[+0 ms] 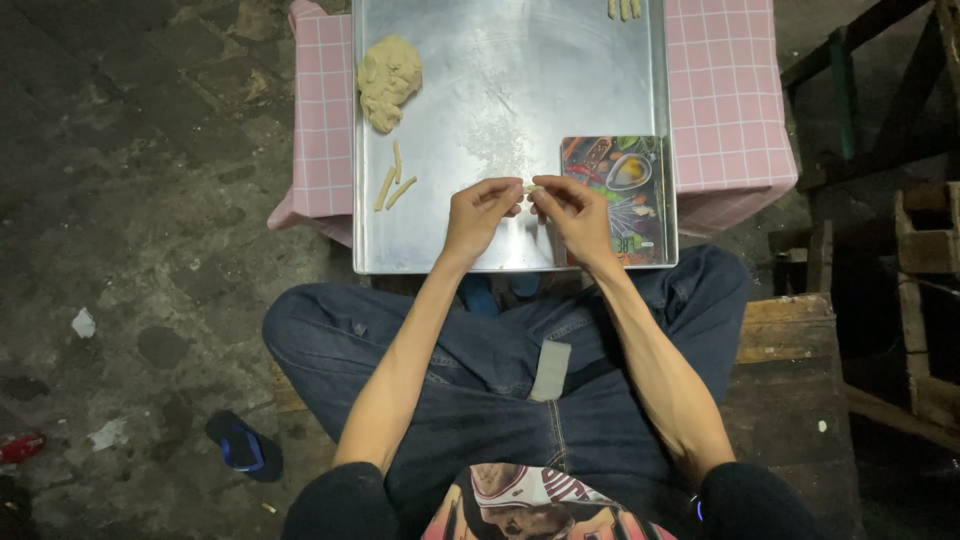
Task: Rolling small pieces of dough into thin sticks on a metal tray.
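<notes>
Left hand (pixel 478 215) and right hand (pixel 580 215) pinch a small dough piece (pixel 530 188) — each grip grasping it — over metal tray (pixel 520 80), dough lump (pixel 388 78) at the tray's far-left corner.

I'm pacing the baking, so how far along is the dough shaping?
Done: three sticks lie on the tray, more at its far edge. In hand: the left hand and right hand pinch a small piece. Left: a large dough lump.
</notes>
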